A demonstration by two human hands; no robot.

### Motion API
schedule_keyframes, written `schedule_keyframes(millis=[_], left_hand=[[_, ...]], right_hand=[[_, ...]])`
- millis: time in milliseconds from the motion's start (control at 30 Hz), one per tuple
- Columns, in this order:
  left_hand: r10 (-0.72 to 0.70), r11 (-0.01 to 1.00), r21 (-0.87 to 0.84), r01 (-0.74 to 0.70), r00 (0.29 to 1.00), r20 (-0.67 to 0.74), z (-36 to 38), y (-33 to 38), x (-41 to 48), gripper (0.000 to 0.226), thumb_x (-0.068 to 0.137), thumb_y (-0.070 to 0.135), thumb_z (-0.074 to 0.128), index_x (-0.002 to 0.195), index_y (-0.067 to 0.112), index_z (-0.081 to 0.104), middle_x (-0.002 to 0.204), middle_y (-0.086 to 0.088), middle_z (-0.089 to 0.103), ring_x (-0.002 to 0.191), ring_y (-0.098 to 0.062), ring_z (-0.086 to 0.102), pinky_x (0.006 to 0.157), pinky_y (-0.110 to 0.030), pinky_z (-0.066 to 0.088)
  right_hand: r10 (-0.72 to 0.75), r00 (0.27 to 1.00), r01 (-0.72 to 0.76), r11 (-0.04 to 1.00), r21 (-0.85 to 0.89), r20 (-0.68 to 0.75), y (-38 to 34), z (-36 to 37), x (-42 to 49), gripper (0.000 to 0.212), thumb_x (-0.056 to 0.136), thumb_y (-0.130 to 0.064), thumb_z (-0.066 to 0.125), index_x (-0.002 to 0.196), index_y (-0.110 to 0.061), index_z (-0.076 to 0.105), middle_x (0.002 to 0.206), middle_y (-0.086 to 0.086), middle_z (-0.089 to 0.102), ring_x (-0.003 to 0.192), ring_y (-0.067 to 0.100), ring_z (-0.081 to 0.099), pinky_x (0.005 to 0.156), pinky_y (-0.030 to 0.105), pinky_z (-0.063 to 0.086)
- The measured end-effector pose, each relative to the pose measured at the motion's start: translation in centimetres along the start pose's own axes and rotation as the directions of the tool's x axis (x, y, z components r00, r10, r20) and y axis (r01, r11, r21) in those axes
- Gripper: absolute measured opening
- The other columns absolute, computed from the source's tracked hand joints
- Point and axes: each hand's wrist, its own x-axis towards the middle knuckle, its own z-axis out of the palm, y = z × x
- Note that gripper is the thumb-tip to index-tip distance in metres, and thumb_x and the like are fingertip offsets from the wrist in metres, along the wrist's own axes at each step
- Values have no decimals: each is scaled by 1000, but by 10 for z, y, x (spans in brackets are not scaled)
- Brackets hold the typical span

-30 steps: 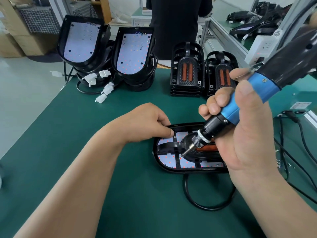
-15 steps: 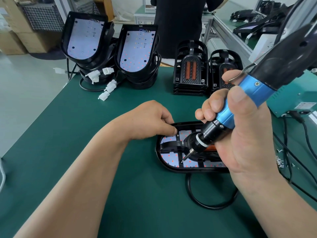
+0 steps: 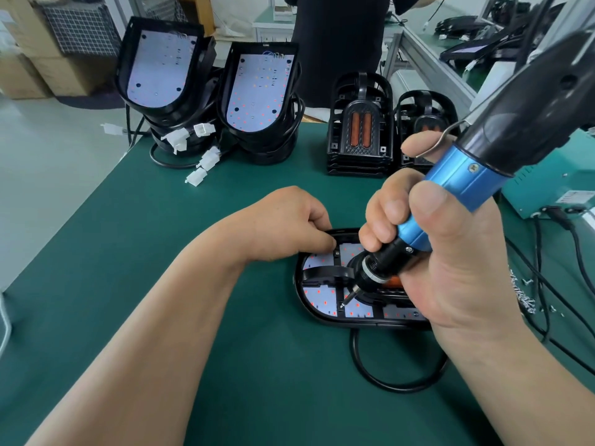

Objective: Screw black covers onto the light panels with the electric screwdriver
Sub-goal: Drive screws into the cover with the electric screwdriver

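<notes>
Nearest you, a black cable [image 3: 386, 383] loops on the green table [image 3: 180, 284], running out from under the light panel [image 3: 322, 305]. That panel lies flat at centre right, LED face up, with the black cover [image 3: 325, 272] seated on it.

Your right hand [image 3: 450, 268] is wrapped fully round the electric screwdriver [image 3: 460, 188], thumb on the blue barrel and forefinger against the metal lever. The tool slants down to the left. Its bit tip rests at the cover's near-left rib.

Your left hand [image 3: 283, 223] holds the light panel at its far-left rim, fingers curled and thumb tip by the cover. Whether it also pinches a screw, I cannot tell.

Loose screws [image 3: 524, 299] lie to the right, and a green power unit [image 3: 547, 194] sits beyond them.

At the far side, two panel stacks [image 3: 257, 88] stand at left with white connectors [image 3: 201, 162] trailing. Two cover stacks [image 3: 360, 130] stand to their right. A person in dark clothing [image 3: 338, 43] stands behind the table.
</notes>
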Motion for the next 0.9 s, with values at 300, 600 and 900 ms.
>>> schedule_keyframes(millis=[300,600,900], left_hand=[[0,1000,23,0,1000,-3,1,2,-1,22,86,18,77,66,19,68,47,14,47,46,-4,40,44,-14,29],[-12,999,35,12,1000,1,0,7,-5,31,87,16,76,61,22,61,46,14,43,45,-4,37,44,-14,28],[14,1000,15,-15,999,46,-3,0,-4,14,89,23,78,78,16,75,50,12,43,52,-10,35,48,-21,29]], right_hand=[[16,999,-18,999,39,36,0,1,0,25,88,-11,60,112,-21,56,74,0,50,59,20,49,60,32,47],[2,992,-3,1000,11,123,3,2,1,29,89,-8,59,116,-19,54,71,-1,51,58,20,49,60,33,46],[-39,999,39,985,170,-6,-5,-16,11,53,85,-35,83,127,-21,52,78,-3,49,68,15,48,69,31,47]])
